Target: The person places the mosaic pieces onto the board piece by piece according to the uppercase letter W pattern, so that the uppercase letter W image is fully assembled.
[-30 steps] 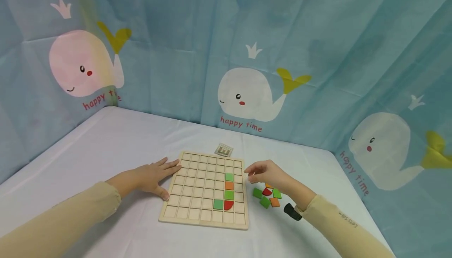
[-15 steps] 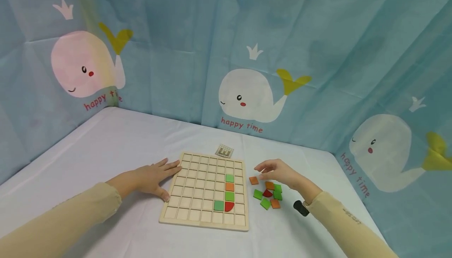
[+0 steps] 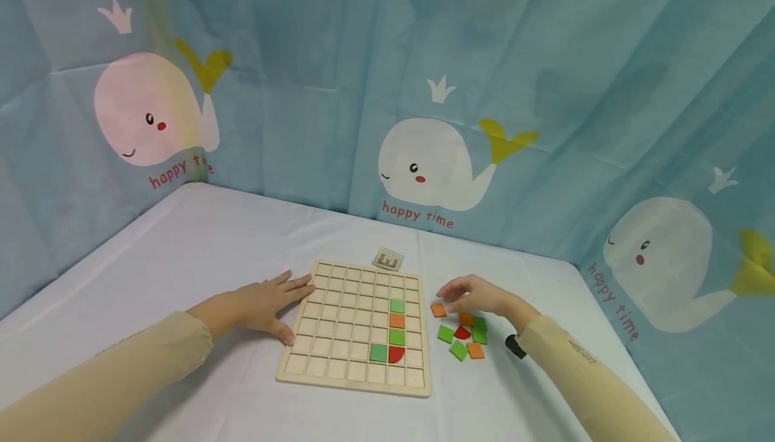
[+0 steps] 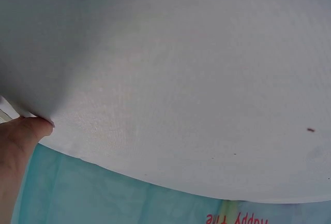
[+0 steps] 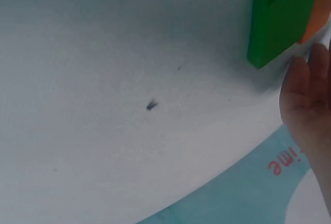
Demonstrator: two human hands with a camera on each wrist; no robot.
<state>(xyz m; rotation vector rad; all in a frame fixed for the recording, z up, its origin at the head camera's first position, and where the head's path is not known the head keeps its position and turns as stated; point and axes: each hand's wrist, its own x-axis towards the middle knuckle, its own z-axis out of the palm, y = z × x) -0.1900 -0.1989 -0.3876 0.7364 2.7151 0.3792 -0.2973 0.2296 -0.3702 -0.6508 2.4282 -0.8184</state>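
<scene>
A wooden grid board (image 3: 327, 334) lies flat on the white table. Seated in its cells are green tiles (image 3: 396, 338), an orange tile (image 3: 396, 321) and a red quarter-round piece (image 3: 396, 354). My left hand (image 3: 263, 304) rests along the board's left edge, fingers spread; the left wrist view shows only part of it. My right hand (image 3: 478, 294) hovers low right of the board, fingers loosely bent. Its thumb is beside a loose orange square tile (image 3: 438, 310); whether they touch, I cannot tell. In the right wrist view, its fingers are near a green tile (image 5: 282, 25).
Loose green tiles (image 3: 458, 350), orange tiles (image 3: 475, 350) and another red quarter-round piece (image 3: 463, 332) lie below the right hand. A small patterned card (image 3: 388, 259) sits behind the board. A black object (image 3: 515, 346) is near the right sleeve. A blue whale-print curtain (image 3: 303, 126) stands behind.
My right hand moved right, away from the board's edge, uncovering the loose orange tile, then came slightly lower beside it. The left hand stays put, and the board's pieces look the same.
</scene>
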